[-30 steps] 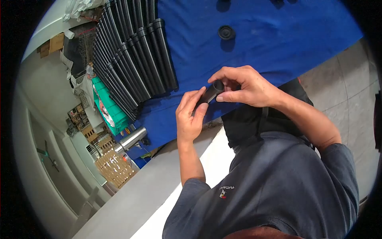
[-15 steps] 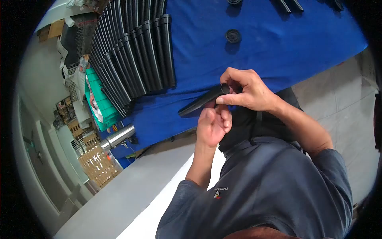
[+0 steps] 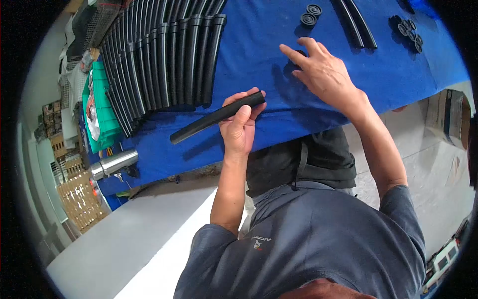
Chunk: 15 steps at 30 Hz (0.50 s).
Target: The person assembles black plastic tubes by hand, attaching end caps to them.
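My left hand is wrapped round a black plastic tube, with the thumb lying across it. The tube tilts, its lower end pointing left over the blue cloth. To the right, my right hand reaches over the cloth, fingers spread and nothing gripped in them. Beneath those fingers is a dark round cap, mostly hidden, so contact cannot be told. Just beyond, two ridged black round caps lie close together.
Rows of black tubes with collars cover the table's left part. A green bin and a steel cylinder sit at the left edge. Two thin tubes and several more round caps lie at the far right on the blue cloth.
The right hand has left the tube's end and moved up and right to a round cap, fingers spreading. My left hand has closed round the tube. The view has shifted.
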Available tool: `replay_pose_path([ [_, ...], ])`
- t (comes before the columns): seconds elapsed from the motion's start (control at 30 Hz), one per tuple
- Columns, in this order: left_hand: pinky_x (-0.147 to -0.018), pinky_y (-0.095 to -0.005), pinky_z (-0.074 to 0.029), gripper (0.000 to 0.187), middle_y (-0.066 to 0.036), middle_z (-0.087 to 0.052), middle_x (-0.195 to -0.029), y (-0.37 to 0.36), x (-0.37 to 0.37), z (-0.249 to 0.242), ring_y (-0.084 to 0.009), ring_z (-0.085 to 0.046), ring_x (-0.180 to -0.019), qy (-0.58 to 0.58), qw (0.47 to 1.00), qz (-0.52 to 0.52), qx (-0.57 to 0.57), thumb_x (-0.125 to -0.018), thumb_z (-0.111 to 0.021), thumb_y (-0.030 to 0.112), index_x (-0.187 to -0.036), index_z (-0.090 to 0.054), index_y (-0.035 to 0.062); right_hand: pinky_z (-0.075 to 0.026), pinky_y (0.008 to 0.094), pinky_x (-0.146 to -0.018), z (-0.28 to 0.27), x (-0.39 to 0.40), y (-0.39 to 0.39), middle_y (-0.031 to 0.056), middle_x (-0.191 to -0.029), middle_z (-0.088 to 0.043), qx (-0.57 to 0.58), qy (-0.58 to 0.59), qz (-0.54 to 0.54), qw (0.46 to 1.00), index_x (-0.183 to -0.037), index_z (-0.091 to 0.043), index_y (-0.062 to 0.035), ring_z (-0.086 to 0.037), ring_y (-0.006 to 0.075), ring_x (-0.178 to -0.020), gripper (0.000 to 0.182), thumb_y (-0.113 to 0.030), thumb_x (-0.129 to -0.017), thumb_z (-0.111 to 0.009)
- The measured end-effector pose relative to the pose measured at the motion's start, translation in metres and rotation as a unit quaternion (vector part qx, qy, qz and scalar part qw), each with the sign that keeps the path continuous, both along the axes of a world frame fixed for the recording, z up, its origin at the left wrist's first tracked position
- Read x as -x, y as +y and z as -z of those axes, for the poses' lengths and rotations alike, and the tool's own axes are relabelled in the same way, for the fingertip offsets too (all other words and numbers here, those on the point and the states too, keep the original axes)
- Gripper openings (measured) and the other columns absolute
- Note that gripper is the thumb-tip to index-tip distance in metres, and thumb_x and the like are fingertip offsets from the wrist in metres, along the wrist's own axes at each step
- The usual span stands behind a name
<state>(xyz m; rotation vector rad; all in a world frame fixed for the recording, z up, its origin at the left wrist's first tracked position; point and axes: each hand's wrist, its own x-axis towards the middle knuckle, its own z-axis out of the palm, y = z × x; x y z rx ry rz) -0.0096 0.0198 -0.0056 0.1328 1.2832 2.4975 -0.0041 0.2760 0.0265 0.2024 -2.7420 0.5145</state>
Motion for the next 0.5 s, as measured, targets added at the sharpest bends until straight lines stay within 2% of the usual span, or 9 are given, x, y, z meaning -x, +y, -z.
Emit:
replay_pose_path([
  [0.07,-0.098,-0.0477,-0.061,0.035,-0.026,-0.066,-0.129,-0.003,0.000,0.004,-0.0414,-0.066,-0.120,-0.002,1.000,0.007,-0.013,-0.092,-0.072,0.005,-0.126,-0.063,0.0017,-0.057,0.0444,-0.081,0.007,0.009,0.006,0.0162,-0.119,-0.062,0.009,-0.091,-0.034,0.995,-0.132,-0.060,-0.0084,-0.065,0.0339,-0.106,0.045,-0.014,-0.089,-0.073],
  [0.17,-0.099,-0.0483,-0.061,0.035,-0.025,-0.066,-0.128,0.001,-0.003,-0.002,-0.0415,-0.065,-0.120,-0.026,0.999,-0.029,-0.023,-0.092,-0.072,0.005,-0.126,-0.063,0.0010,-0.057,0.0410,-0.077,0.001,0.009,0.001,0.0134,-0.107,-0.064,0.091,-0.029,-0.049,0.994,-0.128,-0.061,-0.0067,-0.067,0.0273,-0.097,0.044,-0.010,-0.087,-0.075],
  [0.23,-0.100,-0.0486,-0.060,0.035,-0.025,-0.066,-0.128,-0.001,-0.002,0.000,-0.0408,-0.066,-0.120,-0.033,0.999,-0.015,-0.035,-0.092,-0.072,0.006,-0.126,-0.063,0.0007,-0.055,0.0359,-0.075,-0.001,-0.003,-0.015,0.0093,-0.100,-0.063,0.315,-0.105,-0.073,0.940,-0.126,-0.060,-0.0058,-0.065,0.0195,-0.090,0.043,-0.007,-0.086,-0.076],
  [0.27,-0.101,-0.0488,-0.059,0.036,-0.025,-0.066,-0.128,-0.002,-0.001,0.001,-0.0405,-0.066,-0.119,-0.036,0.998,-0.005,-0.041,-0.092,-0.072,0.006,-0.126,-0.063,0.0006,-0.054,0.0333,-0.075,-0.001,-0.011,-0.023,0.0072,-0.096,-0.063,0.421,-0.142,-0.080,0.892,-0.125,-0.060,-0.0054,-0.064,0.0156,-0.087,0.043,-0.005,-0.085,-0.076],
  [0.3,-0.101,-0.0490,-0.059,0.036,-0.025,-0.066,-0.128,-0.002,-0.001,0.002,-0.0401,-0.066,-0.119,-0.032,0.999,-0.004,-0.039,-0.092,-0.073,0.006,-0.126,-0.063,0.0006,-0.051,0.0259,-0.074,0.001,-0.018,-0.032,0.0018,-0.096,-0.061,0.497,-0.209,-0.069,0.840,-0.123,-0.060,-0.0037,-0.058,0.0076,-0.085,0.039,-0.002,-0.087,-0.076],
  [0.33,-0.102,-0.0491,-0.058,0.036,-0.025,-0.067,-0.128,-0.002,0.000,0.004,-0.0397,-0.066,-0.119,-0.028,0.999,-0.001,-0.038,-0.092,-0.073,0.007,-0.127,-0.063,0.0006,-0.051,0.0239,-0.076,0.009,-0.023,-0.040,0.0011,-0.102,-0.063,0.563,-0.222,-0.087,0.791,-0.123,-0.059,-0.0020,-0.059,0.0056,-0.090,0.037,-0.002,-0.090,-0.075],
  [0.4,-0.103,-0.0495,-0.058,0.036,-0.025,-0.067,-0.128,-0.002,-0.002,0.006,-0.0386,-0.066,-0.119,-0.022,0.999,0.006,-0.032,-0.092,-0.073,0.007,-0.127,-0.063,0.0007,-0.051,0.0235,-0.078,0.016,-0.030,-0.054,0.0020,-0.103,-0.063,0.613,-0.222,-0.080,0.754,-0.125,-0.057,-0.0003,-0.060,0.0056,-0.092,0.038,-0.003,-0.092,-0.075],
  [0.5,-0.103,-0.0498,-0.057,0.035,-0.025,-0.066,-0.128,-0.002,-0.001,0.004,-0.0370,-0.066,-0.119,-0.019,0.999,0.017,-0.022,-0.093,-0.073,0.006,-0.126,-0.064,0.0008,-0.052,0.0237,-0.079,0.022,-0.035,-0.063,0.0020,-0.104,-0.063,0.645,-0.196,-0.067,0.736,-0.127,-0.056,0.0006,-0.059,0.0053,-0.091,0.039,-0.004,-0.093,-0.075],
])
